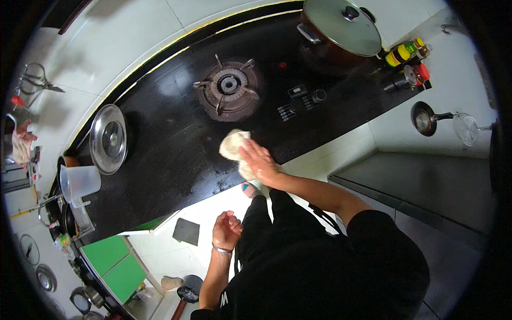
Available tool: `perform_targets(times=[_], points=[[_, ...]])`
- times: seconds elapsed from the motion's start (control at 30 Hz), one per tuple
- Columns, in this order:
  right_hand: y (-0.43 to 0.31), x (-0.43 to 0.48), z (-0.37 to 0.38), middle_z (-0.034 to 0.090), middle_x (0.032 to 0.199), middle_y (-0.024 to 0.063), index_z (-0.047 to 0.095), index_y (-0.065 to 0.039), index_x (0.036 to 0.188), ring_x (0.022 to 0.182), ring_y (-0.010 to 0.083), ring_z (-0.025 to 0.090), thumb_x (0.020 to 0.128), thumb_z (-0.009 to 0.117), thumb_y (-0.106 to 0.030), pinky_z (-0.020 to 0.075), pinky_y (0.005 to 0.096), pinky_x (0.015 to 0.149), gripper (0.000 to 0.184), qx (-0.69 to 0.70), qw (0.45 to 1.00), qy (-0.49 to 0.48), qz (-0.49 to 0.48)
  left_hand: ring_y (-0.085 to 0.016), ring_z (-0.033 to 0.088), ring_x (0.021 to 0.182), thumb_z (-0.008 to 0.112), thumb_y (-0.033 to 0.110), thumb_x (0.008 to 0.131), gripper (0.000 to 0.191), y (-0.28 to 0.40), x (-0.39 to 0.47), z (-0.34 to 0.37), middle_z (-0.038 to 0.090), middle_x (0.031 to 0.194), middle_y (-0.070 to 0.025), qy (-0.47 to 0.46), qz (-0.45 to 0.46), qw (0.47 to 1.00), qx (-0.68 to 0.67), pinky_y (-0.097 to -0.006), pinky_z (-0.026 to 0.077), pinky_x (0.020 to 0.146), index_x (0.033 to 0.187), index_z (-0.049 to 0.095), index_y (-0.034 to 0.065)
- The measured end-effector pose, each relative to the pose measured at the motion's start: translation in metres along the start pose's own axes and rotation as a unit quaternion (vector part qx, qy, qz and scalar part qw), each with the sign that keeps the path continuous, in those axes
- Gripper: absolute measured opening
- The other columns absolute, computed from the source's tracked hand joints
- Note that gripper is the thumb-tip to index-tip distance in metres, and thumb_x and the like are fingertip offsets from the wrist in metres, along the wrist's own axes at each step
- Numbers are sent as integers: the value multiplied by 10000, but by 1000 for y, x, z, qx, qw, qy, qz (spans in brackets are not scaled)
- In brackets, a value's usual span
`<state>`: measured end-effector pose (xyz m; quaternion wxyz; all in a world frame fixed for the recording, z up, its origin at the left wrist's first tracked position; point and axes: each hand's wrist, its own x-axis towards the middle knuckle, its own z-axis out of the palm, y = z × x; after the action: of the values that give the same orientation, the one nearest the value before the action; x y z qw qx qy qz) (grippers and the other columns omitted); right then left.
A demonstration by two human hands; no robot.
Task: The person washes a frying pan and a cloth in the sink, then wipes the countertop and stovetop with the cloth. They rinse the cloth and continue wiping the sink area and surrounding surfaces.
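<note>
My right hand (260, 161) is pressed down on a cream-coloured cloth (234, 145) near the front edge of a black countertop (168, 160). The cloth is bunched, with part of it showing beyond my fingers and part under the palm. Wet-looking smears mark the counter to its left. Behind the cloth sits a gas burner (229, 85) with a metal pan support. My left hand (227, 230) hangs in front of the counter, fingers curled in and holding nothing. A metal bracelet or watch band (222, 249) circles that wrist.
A large lidded pot (340, 28) stands at the back right, beside sauce bottles (400, 54) and jars. On the left, a metal lid (109, 139) leans near a translucent plastic jug (81, 183). Small pans (424, 119) hang on the right wall. Green cabinet doors (114, 268) are at lower left.
</note>
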<state>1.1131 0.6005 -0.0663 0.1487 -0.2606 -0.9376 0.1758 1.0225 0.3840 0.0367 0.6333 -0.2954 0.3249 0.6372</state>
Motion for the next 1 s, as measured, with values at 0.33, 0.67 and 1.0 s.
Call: perform_targets(times=[0.33,0.67,1.0], points=[[33,42,-46,308,1356,233,347,-27,1313,1269,375,281,747,636,-279,267,472,998,683,-14,995,-8,96,-126,377,515,512,233,842,194,4,-33,-34,427,565,0,118,39,990,-62,-253,333,501,813,579,53],[9,68,-15,472,1242,171,530,-31,1149,1166,314,433,756,520,-33,358,406,956,393,-43,987,92,120,-120,355,528,465,215,863,193,53,-37,-54,399,585,6,14,40,999,8,-259,335,521,817,554,49],[-58,-12,1,521,1084,169,502,-43,1125,1025,335,471,803,491,-84,372,425,874,325,-115,956,222,156,-111,364,500,520,204,832,165,145,-67,-150,420,564,13,-6,28,999,31,-244,327,498,805,577,52]])
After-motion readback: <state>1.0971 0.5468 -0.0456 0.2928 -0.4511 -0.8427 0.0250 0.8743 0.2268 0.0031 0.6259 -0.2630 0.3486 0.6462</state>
